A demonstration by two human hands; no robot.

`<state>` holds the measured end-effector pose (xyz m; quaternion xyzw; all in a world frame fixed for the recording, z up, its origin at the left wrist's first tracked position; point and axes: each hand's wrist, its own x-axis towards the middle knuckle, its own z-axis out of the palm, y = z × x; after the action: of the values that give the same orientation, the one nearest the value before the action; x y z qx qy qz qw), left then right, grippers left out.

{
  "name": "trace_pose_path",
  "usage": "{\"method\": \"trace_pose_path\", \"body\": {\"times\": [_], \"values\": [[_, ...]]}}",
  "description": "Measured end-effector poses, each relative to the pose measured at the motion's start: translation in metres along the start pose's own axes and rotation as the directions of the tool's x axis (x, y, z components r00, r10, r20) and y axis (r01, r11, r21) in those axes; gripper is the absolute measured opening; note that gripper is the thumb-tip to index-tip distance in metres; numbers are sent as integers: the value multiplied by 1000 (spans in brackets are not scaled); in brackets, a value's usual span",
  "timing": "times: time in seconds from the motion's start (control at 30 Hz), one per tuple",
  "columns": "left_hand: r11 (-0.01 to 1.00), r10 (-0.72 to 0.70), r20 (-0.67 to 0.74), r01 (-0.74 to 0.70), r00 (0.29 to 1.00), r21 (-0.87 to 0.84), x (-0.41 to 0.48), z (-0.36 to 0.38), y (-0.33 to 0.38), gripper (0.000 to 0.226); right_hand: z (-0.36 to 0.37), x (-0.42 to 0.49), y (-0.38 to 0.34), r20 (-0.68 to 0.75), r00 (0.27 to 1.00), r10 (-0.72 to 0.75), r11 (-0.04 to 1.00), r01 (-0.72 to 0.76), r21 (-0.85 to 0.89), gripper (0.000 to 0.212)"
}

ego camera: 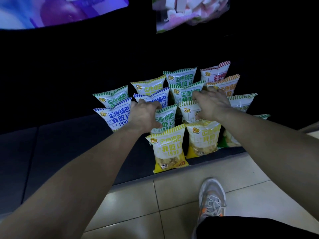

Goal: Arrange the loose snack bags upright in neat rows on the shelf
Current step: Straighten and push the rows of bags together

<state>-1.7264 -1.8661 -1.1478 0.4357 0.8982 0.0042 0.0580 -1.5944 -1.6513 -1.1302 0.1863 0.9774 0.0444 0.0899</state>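
Note:
Several snack bags with striped tops stand upright in rows on a low dark shelf (82, 145). Two yellow bags (168, 150) (202, 137) form the front row. My left hand (145, 116) grips the top of a green-trimmed bag (166, 120) in the second row, fingers curled over its upper edge and thumb against its front. My right hand (213, 105) holds the top of the neighbouring orange-printed bag (189, 112), fingers reaching over it toward a green bag (185, 94) behind. A blue-trimmed bag (115, 118) stands to the left.
The left part of the shelf is dark and bare. A bag of marshmallows (189, 12) hangs above, beside a purple package (57, 11). Pale floor tiles (172, 195) lie below the shelf edge, with my grey shoe (212, 199) on them.

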Motion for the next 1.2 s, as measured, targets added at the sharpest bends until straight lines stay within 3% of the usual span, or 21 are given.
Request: {"method": "trace_pose_path", "body": {"times": [0.1,0.27,0.4,0.47,0.57,0.63,0.8,1.0,1.2], "values": [[1000,6,-27,-6,1000,6,-4,5,3,73,-3,-2,0,47,999,13,1000,-15,28,72],[997,-20,57,24,998,-68,-5,-2,3,73,-14,-8,4,40,999,8,984,-15,177,67],[972,-39,-85,18,996,-236,-22,-15,12,51,-18,-26,16,10,1000,-27,960,23,279,37],[968,5,-102,-31,995,-250,-38,-17,26,50,-14,-40,21,64,996,-60,946,36,323,45],[992,67,11,-66,998,-111,-62,-4,51,73,-5,-62,24,193,973,-126,976,86,201,87],[998,56,74,-57,996,13,-70,9,62,89,3,-70,22,226,962,-155,987,140,82,100],[994,0,79,-9,997,109,-76,28,70,99,18,-73,8,188,962,-200,969,222,-106,87],[993,62,-106,-50,992,109,-81,32,61,87,18,-68,8,187,967,-173,979,190,-76,82],[995,80,-82,-75,993,61,-81,37,62,90,20,-71,7,186,971,-151,985,164,-57,84]]}}
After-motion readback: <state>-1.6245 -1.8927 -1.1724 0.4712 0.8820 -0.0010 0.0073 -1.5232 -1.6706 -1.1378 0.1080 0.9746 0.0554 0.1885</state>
